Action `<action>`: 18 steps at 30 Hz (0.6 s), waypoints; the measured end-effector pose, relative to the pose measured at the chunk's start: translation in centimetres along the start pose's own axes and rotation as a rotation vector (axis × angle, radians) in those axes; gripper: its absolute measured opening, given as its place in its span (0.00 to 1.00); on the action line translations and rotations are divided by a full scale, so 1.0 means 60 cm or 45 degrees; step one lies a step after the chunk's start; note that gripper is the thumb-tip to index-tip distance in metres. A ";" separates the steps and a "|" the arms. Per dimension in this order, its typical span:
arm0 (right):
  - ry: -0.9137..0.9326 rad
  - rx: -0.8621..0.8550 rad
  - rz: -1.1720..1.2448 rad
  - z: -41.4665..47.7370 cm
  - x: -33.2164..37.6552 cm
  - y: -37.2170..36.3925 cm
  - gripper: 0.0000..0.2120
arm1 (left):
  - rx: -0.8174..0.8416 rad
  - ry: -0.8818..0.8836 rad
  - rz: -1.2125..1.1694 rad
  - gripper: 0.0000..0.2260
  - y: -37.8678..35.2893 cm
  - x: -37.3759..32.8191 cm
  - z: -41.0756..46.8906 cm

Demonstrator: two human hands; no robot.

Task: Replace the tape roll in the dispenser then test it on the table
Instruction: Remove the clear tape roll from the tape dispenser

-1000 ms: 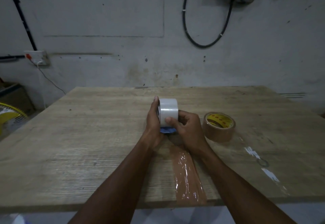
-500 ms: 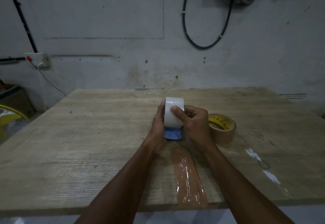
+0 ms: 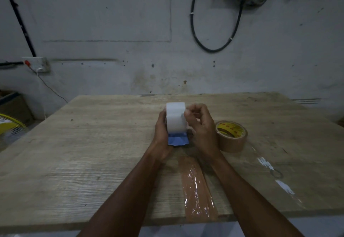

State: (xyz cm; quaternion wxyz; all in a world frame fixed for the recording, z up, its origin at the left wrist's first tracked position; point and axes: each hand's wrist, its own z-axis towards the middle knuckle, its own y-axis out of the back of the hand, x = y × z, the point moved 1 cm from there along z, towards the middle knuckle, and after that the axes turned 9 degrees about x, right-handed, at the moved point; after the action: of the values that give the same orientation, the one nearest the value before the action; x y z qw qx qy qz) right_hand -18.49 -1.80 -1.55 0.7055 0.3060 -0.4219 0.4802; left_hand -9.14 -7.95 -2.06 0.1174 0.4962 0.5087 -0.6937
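Note:
A white tape roll (image 3: 176,118) stands on edge above the table's middle, seated on a blue dispenser (image 3: 178,140) whose lower part shows beneath it. My left hand (image 3: 162,134) wraps the left side of roll and dispenser. My right hand (image 3: 202,130) is at the roll's right side, thumb and fingertips pinched at the roll's upper right edge. Whether a tape end is between those fingers is not visible. A brown tape roll (image 3: 231,136) with a yellow core label lies flat just right of my right hand.
The wooden table (image 3: 93,153) carries a strip of brown tape (image 3: 197,190) running from its middle to the near edge. White marks (image 3: 266,164) are on its right side. A yellow fan guard (image 3: 9,125) sits off the left edge, and a wall stands behind.
The roll and dispenser have shifted slightly right and turned more edge-on. My right hand has slid from the roll's lower front up to its upper right edge.

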 end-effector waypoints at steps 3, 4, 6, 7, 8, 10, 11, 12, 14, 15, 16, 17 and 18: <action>0.022 0.104 -0.098 -0.002 -0.007 0.008 0.32 | -0.014 -0.006 -0.019 0.22 0.006 -0.002 -0.001; 0.031 0.146 -0.135 -0.003 -0.008 0.008 0.36 | -0.009 0.000 -0.023 0.23 0.006 -0.002 -0.002; 0.048 0.203 -0.173 -0.002 -0.010 0.006 0.38 | 0.007 0.032 -0.038 0.25 0.003 -0.001 -0.004; 0.052 0.215 -0.185 -0.003 -0.009 0.005 0.38 | 0.007 0.046 -0.041 0.25 0.003 0.001 -0.004; 0.051 0.217 -0.192 -0.003 -0.008 0.004 0.38 | 0.010 0.050 -0.036 0.26 0.002 0.001 -0.004; 0.045 0.206 -0.189 -0.003 -0.010 0.004 0.39 | 0.012 0.029 0.006 0.27 0.003 0.003 -0.002; 0.043 0.206 -0.183 -0.003 -0.010 0.004 0.39 | 0.013 0.014 0.030 0.27 0.005 0.004 0.001; 0.040 0.210 -0.176 -0.004 -0.009 0.004 0.38 | 0.012 0.009 0.034 0.27 0.006 0.005 0.003; 0.033 0.214 -0.179 -0.003 -0.010 0.004 0.37 | 0.001 0.016 0.018 0.27 0.007 0.005 0.002; 0.032 0.211 -0.188 -0.003 -0.011 0.004 0.37 | 0.019 0.022 0.012 0.27 0.009 0.006 0.004; 0.032 0.207 -0.191 -0.002 -0.011 0.004 0.37 | 0.034 0.026 0.000 0.27 0.010 0.007 0.005; 0.030 0.201 -0.187 -0.002 -0.012 0.004 0.37 | 0.052 0.030 -0.011 0.26 0.011 0.007 0.005; 0.030 0.194 -0.181 -0.001 -0.013 0.004 0.36 | 0.065 0.036 -0.021 0.26 0.011 0.006 0.004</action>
State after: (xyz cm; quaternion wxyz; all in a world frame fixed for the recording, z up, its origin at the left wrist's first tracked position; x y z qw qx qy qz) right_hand -18.84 -2.00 -2.29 0.7174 0.3820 -0.3531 0.4633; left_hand -9.02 -8.29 -2.73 0.0915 0.5046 0.4965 -0.7003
